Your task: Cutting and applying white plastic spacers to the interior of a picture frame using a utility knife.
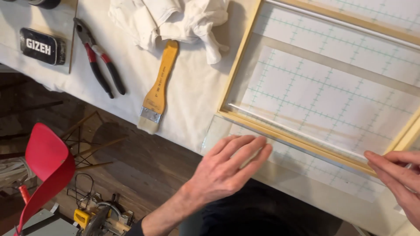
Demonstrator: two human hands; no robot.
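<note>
Left hand [227, 168] lies flat, palm down, fingers [245, 148] spread a little and stretched out, pressing on a clear glass pane [306, 164] at the near edge of the desk [192, 87]. It grips nothing. Right hand [400, 179] comes in from the right edge, partly cut off by the frame; its fingers [385, 164] are narrow, close together, tips touching the pane right beside the near rail of the wooden frame [280, 137]. Cannot tell if it pinches anything.

The pane sits on grid-printed paper [315, 100], green lines on white, and runs under the frame's near rail. The frame is light wood, lying flat on the right half of the desk and tilted in view.

Left of the frame, on the white cloth cover: a flat paintbrush [158, 89] with a yellow wooden handle, bristles toward the near edge. Farther left, pliers [99, 63] with red and black grips. Far left, a small black tin [41, 46]. At the far side, a crumpled white rag [175, 19] touches the brush handle's end.

Below the desk, on the dark wooden floor at left: a red chair [46, 168] and a yellow mitre saw [98, 216].
</note>
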